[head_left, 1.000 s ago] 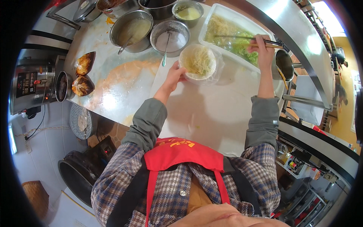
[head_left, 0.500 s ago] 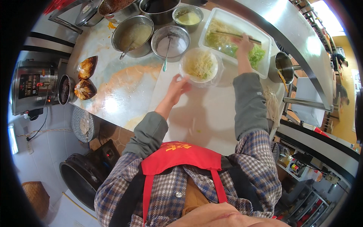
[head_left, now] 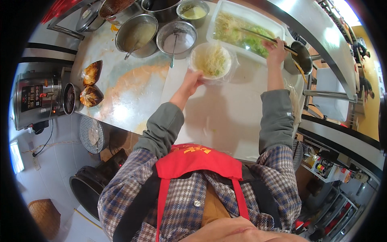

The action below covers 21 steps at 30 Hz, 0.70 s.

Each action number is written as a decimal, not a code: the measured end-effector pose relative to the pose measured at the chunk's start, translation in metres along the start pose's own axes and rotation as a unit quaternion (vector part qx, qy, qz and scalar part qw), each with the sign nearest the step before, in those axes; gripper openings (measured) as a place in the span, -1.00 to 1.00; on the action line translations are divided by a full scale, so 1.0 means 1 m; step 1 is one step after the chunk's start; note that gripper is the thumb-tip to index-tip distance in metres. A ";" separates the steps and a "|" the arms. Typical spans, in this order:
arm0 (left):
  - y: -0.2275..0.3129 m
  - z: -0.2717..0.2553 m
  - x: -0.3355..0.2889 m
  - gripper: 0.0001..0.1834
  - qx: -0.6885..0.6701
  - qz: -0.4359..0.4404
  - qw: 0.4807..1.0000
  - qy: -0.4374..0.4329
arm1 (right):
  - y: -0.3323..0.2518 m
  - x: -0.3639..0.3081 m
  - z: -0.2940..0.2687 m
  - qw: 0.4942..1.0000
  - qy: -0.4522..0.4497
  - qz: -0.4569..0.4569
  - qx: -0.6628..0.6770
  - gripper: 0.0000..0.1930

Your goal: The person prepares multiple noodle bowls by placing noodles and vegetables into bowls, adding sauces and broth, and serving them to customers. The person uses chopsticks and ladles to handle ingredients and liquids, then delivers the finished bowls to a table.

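Observation:
My right hand (head_left: 276, 51) is closed around a pair of long dark chopsticks (head_left: 260, 34). Their far ends point left over a white rectangular tub (head_left: 246, 53) of pale shreds and green lettuce (head_left: 264, 33). At the near left rim of a white bowl (head_left: 196, 67) lined with a clear plastic bag, my left hand (head_left: 192, 80) grips the edge, thumb uppermost. Pale yellow-white shreds with a little green (head_left: 215, 62) fill the bowl, heaped toward its right side. The bowl stands on the table, close in front of the tub.
Left of the bowl are metal pots of white powder (head_left: 183, 42) and cloudy liquid (head_left: 141, 36), each with a spoon. Two tied bags of dark sauce (head_left: 92, 95) lie farther left. A steel pot (head_left: 302, 60) stands at right, below a metal shelf edge (head_left: 314, 36).
My right hand has moved right and toward me, drawing the chopsticks back across the tub. My left hand has come onto the bowl's rim.

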<state>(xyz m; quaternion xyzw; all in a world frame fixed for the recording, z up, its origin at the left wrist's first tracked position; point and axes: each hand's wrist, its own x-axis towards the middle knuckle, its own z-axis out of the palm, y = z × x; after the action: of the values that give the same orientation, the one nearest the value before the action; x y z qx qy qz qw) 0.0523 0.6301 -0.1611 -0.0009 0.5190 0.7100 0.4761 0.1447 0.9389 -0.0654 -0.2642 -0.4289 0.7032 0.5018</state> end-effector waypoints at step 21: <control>0.003 0.011 -0.020 -0.35 0.073 0.031 0.997 -0.001 | -0.020 -0.117 0.028 0.892 -0.318 -0.151 -0.282 -0.87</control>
<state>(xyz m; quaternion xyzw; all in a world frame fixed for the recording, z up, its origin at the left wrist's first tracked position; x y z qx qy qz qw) 0.0664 0.6252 -0.1435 0.0510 0.5686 0.6845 0.4535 0.1738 0.8229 -0.0416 -0.0885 -0.7805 0.5150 0.3430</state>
